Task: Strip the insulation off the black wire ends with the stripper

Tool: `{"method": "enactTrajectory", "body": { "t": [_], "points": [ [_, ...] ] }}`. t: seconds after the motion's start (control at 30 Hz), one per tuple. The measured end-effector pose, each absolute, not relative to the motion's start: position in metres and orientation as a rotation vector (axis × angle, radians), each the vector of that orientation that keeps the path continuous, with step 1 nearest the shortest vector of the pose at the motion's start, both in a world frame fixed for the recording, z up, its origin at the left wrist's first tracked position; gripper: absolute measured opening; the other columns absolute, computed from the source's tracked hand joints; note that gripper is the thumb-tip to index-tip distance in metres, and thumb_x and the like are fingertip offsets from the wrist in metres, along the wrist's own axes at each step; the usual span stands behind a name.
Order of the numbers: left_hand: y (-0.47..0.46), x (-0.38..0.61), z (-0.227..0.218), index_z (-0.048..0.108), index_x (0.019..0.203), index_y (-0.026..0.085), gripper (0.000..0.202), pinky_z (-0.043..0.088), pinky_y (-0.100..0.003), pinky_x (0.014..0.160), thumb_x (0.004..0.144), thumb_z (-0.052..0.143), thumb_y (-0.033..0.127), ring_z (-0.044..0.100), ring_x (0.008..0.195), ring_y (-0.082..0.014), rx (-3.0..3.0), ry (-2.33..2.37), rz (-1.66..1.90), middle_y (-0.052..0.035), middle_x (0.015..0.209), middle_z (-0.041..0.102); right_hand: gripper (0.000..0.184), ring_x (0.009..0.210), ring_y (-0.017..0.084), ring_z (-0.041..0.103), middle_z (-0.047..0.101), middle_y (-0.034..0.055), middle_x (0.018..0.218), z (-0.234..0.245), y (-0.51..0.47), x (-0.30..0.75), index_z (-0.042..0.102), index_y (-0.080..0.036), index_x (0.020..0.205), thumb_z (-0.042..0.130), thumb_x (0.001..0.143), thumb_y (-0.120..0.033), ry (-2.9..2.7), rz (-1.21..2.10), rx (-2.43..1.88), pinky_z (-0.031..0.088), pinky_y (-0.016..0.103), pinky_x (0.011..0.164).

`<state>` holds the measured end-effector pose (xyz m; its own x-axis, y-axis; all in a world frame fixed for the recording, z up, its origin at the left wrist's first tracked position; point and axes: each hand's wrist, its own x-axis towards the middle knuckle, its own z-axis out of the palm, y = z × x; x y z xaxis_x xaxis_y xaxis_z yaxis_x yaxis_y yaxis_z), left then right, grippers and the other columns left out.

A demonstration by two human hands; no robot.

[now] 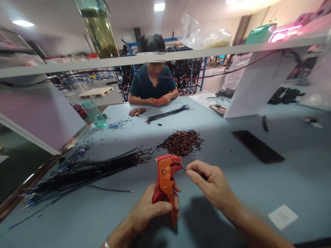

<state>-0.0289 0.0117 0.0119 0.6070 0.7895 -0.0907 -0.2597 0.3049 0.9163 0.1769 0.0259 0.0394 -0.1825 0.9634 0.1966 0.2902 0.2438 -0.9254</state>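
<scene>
My left hand (155,206) is wrapped round the handles of a red and orange wire stripper (165,175), its head upright and its jaws facing right. Just right of those jaws, my right hand (210,179) pinches a thin black wire (183,169), whose end reaches the jaws. Whether the jaws grip the wire I cannot tell. Behind the tool lies a heap of short black and copper-coloured pieces (182,142). To the left a long bundle of black wires (95,170) stretches over the table, with bared ends toward the heap.
Across the blue-grey table (212,134) sits a person (152,84) holding a red tool, near a second wire bundle (168,114). A dark phone (258,146) and white paper (283,217) lie right. A green bottle (94,114) stands left. A white shelf (124,60) spans overhead.
</scene>
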Motion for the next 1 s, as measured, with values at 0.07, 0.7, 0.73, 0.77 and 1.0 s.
{"method": "enactTrajectory", "body": {
  "t": [0.07,0.7,0.73,0.77,1.0],
  "points": [
    [0.0117,-0.0283,0.0124,0.06,0.107,0.013,0.047,0.051,-0.031,0.063,0.072,0.077,0.04,0.063,0.07,-0.0191,1.03,0.596,0.742,-0.0072,0.08,0.065,0.024,0.052,0.01,0.034,0.039,-0.0039,0.057,0.0407,0.0267,0.1794,0.056,-0.018,0.072,0.049,0.087,-0.036,-1.61,0.948,-1.209,0.03,0.022,0.048],
    [0.0094,-0.0289,0.0147,0.06,0.108,0.012,0.052,0.05,-0.03,0.061,0.071,0.078,0.044,0.062,0.067,-0.0179,1.059,0.589,0.678,-0.0065,0.078,0.063,0.021,0.05,0.01,0.033,0.036,-0.0049,0.053,0.0439,0.034,0.186,0.052,-0.019,0.063,0.05,0.08,-0.031,-1.658,0.908,-1.2,0.028,0.023,0.048],
    [0.0095,-0.0291,0.0148,0.06,0.108,0.012,0.052,0.05,-0.03,0.062,0.071,0.078,0.044,0.062,0.066,-0.0178,1.058,0.582,0.67,-0.0063,0.078,0.063,0.02,0.049,0.01,0.032,0.036,-0.005,0.052,0.0441,0.0344,0.1864,0.052,-0.019,0.063,0.051,0.08,-0.03,-1.663,0.916,-1.201,0.028,0.023,0.047],
    [0.0095,-0.0292,0.015,0.061,0.108,0.012,0.051,0.05,-0.03,0.062,0.071,0.078,0.044,0.062,0.066,-0.0177,1.054,0.579,0.664,-0.0062,0.077,0.063,0.019,0.049,0.01,0.032,0.036,-0.0051,0.052,0.0444,0.0348,0.1866,0.053,-0.019,0.063,0.051,0.079,-0.03,-1.668,0.919,-1.203,0.027,0.023,0.047],
    [0.009,-0.0296,0.0143,0.061,0.108,0.013,0.049,0.051,-0.029,0.06,0.072,0.078,0.041,0.063,0.066,-0.0182,1.029,0.565,0.661,-0.0066,0.078,0.064,0.019,0.048,0.009,0.03,0.034,-0.0056,0.05,0.0428,0.0357,0.1881,0.061,-0.017,0.067,0.053,0.079,-0.029,-1.686,0.843,-1.221,0.025,0.023,0.045]
  ]
}}
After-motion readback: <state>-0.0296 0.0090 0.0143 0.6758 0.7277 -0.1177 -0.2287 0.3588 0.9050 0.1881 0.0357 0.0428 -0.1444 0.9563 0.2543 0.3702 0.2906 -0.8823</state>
